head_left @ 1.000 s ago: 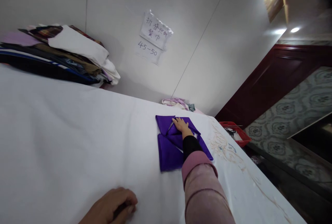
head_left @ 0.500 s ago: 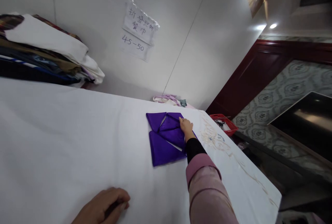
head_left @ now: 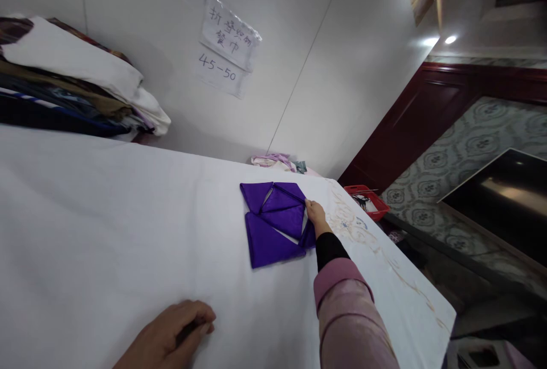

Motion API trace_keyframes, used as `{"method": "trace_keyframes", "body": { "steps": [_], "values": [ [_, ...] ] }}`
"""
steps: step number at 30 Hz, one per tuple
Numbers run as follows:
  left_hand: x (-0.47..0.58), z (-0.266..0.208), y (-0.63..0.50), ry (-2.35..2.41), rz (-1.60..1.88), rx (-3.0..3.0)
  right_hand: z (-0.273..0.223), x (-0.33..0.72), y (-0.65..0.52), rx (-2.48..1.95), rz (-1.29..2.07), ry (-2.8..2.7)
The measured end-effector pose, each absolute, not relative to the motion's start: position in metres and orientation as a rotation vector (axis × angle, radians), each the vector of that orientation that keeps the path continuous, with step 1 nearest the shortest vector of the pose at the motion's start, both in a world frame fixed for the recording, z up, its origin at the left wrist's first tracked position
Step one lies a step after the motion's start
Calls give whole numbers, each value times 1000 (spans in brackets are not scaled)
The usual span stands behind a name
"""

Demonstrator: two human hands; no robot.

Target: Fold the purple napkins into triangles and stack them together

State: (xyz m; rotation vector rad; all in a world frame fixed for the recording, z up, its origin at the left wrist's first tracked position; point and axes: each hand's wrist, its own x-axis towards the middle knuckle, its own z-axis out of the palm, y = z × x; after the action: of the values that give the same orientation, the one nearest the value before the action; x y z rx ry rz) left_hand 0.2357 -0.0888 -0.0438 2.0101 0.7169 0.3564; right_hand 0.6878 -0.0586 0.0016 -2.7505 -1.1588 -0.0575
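Holds left hand point(head_left: 171, 332) low over counter point(head_left: 128, 232), with fingers curled loosely toward thumb; cannot tell if pinching anything. Farther forward, at middle, shows purple cloth point(head_left: 273, 244) lying on counter in folded flaps. Stretches right arm point(head_left: 352, 312) forward, touching purple cloth's right edge with right hand point(head_left: 317, 214); cannot tell if gripping. Beyond counter, shows red basket point(head_left: 380, 214) of dark and white items point(head_left: 364, 204), too small to identify.
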Motion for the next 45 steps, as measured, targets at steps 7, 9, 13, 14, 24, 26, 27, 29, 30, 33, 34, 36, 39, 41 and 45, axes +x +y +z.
{"method": "trace_keyframes", "body": {
  "steps": [7,9,13,14,24,26,27,29,30,33,34,36,39,41,45],
  "values": [
    [237,-29,-91,733,395,2034,5,680,-115,-2757,-37,-1086],
    [237,-23,-91,726,402,2034,4,675,-127,-2762,-24,-1075],
    [238,-16,-92,729,404,2032,0,665,-139,-2762,-14,-1072],
    [239,-15,-93,733,405,2033,-1,663,-140,-2761,-15,-1075],
    [239,-12,-93,722,446,2036,9,633,-122,-2734,-161,-1186],
    [239,-10,-92,719,418,2041,11,625,-108,-2689,-151,-1296],
    [239,-10,-92,720,412,2044,11,621,-101,-2672,-135,-1341],
    [239,-10,-91,716,406,2046,10,614,-89,-2658,-93,-1400],
    [239,-10,-92,712,404,2043,9,610,-85,-2661,-70,-1415],
    [239,-13,-92,716,413,2032,6,600,-79,-2692,-36,-1413],
    [240,-14,-92,721,420,2032,6,596,-78,-2701,-47,-1402],
    [240,-15,-93,723,430,2039,7,586,-77,-2693,-85,-1404],
    [239,-13,-92,719,414,2062,8,571,-74,-2630,-28,-1524],
    [238,-12,-92,721,401,2072,8,564,-71,-2605,77,-1587],
    [238,-11,-92,713,400,2068,6,559,-66,-2619,155,-1560]
  ]
}}
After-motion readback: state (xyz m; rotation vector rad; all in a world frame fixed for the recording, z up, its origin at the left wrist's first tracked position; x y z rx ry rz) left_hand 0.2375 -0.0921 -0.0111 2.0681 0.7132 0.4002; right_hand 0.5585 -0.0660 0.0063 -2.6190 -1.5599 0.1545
